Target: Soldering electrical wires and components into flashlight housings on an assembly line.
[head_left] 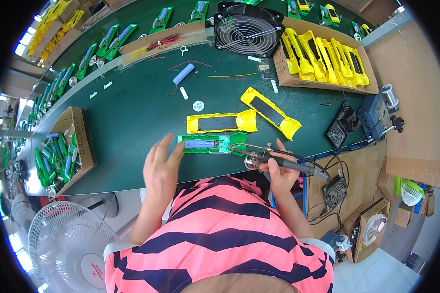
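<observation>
Near the table's front edge lies a green flashlight housing half [238, 139] with a blue cylindrical battery [199, 144] and a small circuit board [224, 143] inside. My right hand [282, 172] is wrapped round a soldering iron [298, 167] with a thin metal feed tube beside its shaft. The iron's tip is at the board's right side; contact is too small to tell. At the housing's left end is my left hand [161, 163], fingers apart and holding nothing. A round silver lamp head [251, 162] sits partly behind the iron. Thin wires run from the housing toward a yellow housing half [247, 121] just beyond it.
Another yellow half [271, 113] lies at an angle. Beyond are a loose battery [183, 74], a black fan [249, 34] and a carton of yellow halves [322, 58]. A carton of green assemblies [85, 141] stands left. The soldering station [372, 117] is right.
</observation>
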`<state>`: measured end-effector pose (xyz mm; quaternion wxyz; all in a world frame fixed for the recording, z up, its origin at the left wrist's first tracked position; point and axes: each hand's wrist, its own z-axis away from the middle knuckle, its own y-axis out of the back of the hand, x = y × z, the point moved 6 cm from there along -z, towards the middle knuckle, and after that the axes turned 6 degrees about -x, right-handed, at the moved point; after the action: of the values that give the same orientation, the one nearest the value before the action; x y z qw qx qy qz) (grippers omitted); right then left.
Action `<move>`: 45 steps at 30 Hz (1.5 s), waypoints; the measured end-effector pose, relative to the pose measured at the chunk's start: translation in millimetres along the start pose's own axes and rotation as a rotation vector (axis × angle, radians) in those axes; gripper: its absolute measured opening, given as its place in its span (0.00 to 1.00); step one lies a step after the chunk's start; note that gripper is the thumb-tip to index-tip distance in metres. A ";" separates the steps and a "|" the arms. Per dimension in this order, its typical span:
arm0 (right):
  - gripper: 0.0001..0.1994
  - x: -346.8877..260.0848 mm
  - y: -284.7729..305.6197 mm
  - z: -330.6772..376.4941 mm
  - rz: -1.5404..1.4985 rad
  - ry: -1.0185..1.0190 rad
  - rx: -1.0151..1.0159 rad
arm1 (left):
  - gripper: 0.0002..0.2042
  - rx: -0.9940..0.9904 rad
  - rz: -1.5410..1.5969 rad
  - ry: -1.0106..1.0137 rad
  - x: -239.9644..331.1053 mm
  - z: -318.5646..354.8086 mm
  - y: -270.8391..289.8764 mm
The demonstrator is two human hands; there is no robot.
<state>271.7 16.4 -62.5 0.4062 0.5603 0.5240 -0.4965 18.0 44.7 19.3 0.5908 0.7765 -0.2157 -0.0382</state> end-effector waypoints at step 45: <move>0.11 -5.1 -0.6 -10.2 -0.242 -0.130 0.003 | 0.13 -0.180 0.148 -0.378 48.8 -17.4 -43.5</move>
<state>272.6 25.5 -55.7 0.3754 0.4602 0.5597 -0.5779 80.2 50.9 -6.7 0.6080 0.6817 -0.3749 -0.1586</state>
